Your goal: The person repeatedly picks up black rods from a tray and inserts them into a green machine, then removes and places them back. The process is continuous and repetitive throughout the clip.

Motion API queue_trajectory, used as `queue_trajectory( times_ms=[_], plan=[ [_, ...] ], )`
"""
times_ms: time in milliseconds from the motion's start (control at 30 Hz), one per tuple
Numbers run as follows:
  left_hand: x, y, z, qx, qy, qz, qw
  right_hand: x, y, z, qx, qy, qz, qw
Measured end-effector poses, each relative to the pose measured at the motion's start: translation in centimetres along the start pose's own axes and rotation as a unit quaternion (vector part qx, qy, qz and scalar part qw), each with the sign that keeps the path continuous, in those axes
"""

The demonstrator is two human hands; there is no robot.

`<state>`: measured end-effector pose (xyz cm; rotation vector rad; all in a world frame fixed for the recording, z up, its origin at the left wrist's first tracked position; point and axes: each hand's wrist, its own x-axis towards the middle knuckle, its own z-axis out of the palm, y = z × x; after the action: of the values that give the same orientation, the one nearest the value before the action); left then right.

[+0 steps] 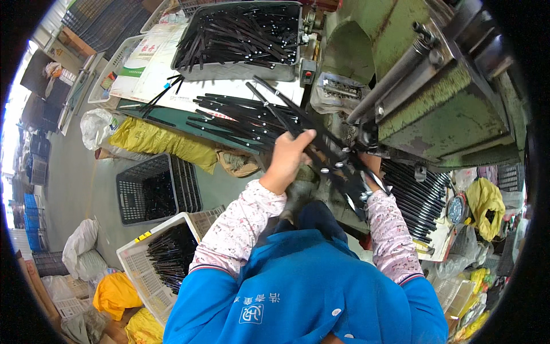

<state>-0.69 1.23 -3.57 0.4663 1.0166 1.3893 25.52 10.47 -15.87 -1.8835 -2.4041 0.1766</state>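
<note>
Both my hands are around a bundle of black metal bars (338,163) with shiny rivets, slanting across in front of the machine. My left hand (288,159) is closed on the bundle's left side, thumb on top. Most of my right hand (372,167) is hidden by the bars; it is at their right end, beside the press, and its fingers do not show. Left of the bundle, more loose black bars (235,117) lie spread on the bench. Behind them stands a grey bin (246,71) heaped with similar bars.
A worn green press (447,103) looms at the right, close to my right hand. Below it, black tubes (409,200) lie in rows. A small clear tray (338,92) of metal parts sits beside the press. At lower left are a white crate (132,252) and black crates (146,192).
</note>
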Motion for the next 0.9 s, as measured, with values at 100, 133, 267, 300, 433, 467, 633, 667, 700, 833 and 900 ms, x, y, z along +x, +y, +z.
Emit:
queue_trajectory(
  times_ms=[100,133,267,300,433,467,633,667,700,833,900],
  plan=[
    [1.8,0.7,-6.1,0.103,0.157,-0.018,0.982,0.1,-1.2,1.0,0.049,0.126,-0.041,0.990],
    [3.7,0.2,-8.4,0.122,0.202,0.017,0.972,0.6,0.7,2.8,0.003,0.039,-0.017,0.999],
    [11.4,0.1,-16.3,0.146,0.223,0.020,0.964,-1.4,9.7,8.7,0.041,-0.088,-0.057,0.994],
    [13.3,0.1,-17.7,0.166,0.232,0.015,0.958,-2.6,10.2,8.7,0.102,-0.062,-0.105,0.987],
    [17.0,1.9,-21.5,0.695,0.272,0.168,0.645,-4.6,5.5,4.0,0.336,-0.058,0.030,0.939],
    [17.6,3.5,-17.5,0.721,0.243,0.162,0.629,-5.3,5.4,3.4,0.350,-0.046,0.066,0.933],
    [22.3,7.6,-10.6,0.751,0.088,0.478,0.447,-3.3,4.2,3.1,0.334,-0.013,0.068,0.940],
    [23.1,7.6,-10.0,0.770,0.114,0.490,0.392,-3.1,4.0,3.0,0.332,-0.009,0.066,0.941],
    [23.5,7.8,-9.7,0.789,0.106,0.478,0.370,-3.2,3.9,2.9,0.331,-0.005,0.067,0.941],
    [23.3,9.3,-11.0,0.794,0.039,0.480,0.372,-3.6,3.7,2.0,0.322,0.009,0.064,0.945],
    [20.8,10.3,-11.4,0.725,-0.020,0.531,0.438,-4.6,3.9,1.2,0.312,0.011,0.071,0.947]
  ],
)
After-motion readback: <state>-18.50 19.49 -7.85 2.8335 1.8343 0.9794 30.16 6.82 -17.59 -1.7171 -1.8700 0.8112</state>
